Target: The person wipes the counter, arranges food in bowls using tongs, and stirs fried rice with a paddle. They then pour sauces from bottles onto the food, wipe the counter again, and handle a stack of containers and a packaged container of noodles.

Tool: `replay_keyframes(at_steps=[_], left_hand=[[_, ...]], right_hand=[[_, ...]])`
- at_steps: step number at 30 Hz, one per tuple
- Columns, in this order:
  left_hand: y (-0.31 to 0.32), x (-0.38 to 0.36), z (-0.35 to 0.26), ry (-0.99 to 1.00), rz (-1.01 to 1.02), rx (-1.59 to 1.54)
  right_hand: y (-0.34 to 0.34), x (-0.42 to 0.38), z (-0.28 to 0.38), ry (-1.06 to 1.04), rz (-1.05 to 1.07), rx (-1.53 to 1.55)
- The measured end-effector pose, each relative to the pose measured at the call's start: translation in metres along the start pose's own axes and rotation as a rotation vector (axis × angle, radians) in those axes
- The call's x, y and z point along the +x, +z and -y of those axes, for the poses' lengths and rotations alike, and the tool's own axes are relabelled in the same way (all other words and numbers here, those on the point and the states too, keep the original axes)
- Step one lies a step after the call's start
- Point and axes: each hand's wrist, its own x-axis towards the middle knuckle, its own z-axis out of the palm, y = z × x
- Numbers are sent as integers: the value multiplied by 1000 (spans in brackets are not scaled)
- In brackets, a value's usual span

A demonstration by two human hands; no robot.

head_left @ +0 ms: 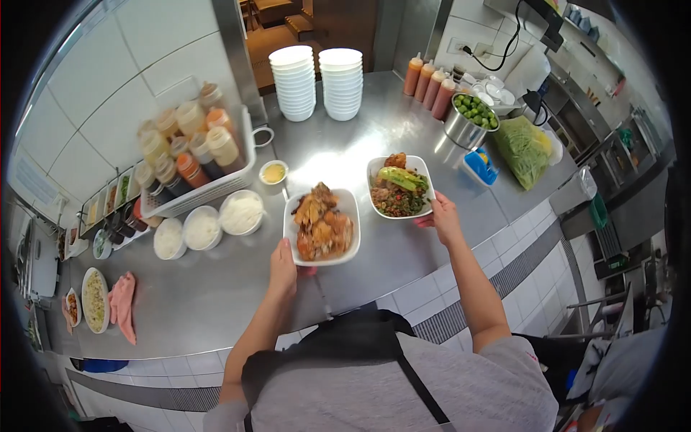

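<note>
My left hand point(284, 268) grips the near left corner of a white square bowl point(322, 261), thumb on the rim and fingers underneath. Browned fried chicken pieces point(324, 232) fill it. In my right hand point(443, 218) is a second white square bowl point(372, 169), held by its near right corner. Its food includes a dark minced mix point(401, 199), green slices point(403, 176) and a fried piece point(395, 160). Close behind the left bowl stands a small round cup of yellow sauce point(273, 172). Both bowls are over the steel counter point(216, 302).
Three bowls of white rice point(241, 213) and a basket of sauce bottles point(194, 155) line the left. Two stacks of white bowls point(293, 83) rise at the back. Right of them are orange squeeze bottles point(430, 83), a pot of green limes point(473, 122) and a bag of greens point(527, 151).
</note>
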Motion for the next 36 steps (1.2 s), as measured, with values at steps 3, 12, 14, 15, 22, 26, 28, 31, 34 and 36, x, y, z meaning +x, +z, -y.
replay_keyframes(at_steps=[3, 12, 14, 15, 22, 26, 28, 31, 34, 36], left_hand=[[53, 62, -1, 47, -122, -30], [97, 151, -3, -2, -323, 50], [96, 155, -2, -5, -323, 45], [95, 156, -1, 1, -320, 32], [77, 118, -5, -340, -110, -280], [84, 3, -12, -152, 214, -123], [74, -43, -2, -98, 144, -236], [53, -89, -4, -16, -48, -385], [8, -127, -20, 63, -272, -474], [-36, -151, -21, 227, -421, -521]], right_hand=[[-30, 51, 3, 8, 56, -21], [-54, 129, -7, 55, 157, -6], [-58, 126, -4, 59, 172, 17], [-59, 121, 5, 67, 188, 10], [-48, 78, 34, -82, 358, -134], [2, 34, 53, 29, 574, -68], [41, 16, 49, 70, 662, -35], [110, -15, 49, 97, 840, -26], [190, -43, 39, 167, 997, -15], [250, -67, 27, 121, 1053, -20]])
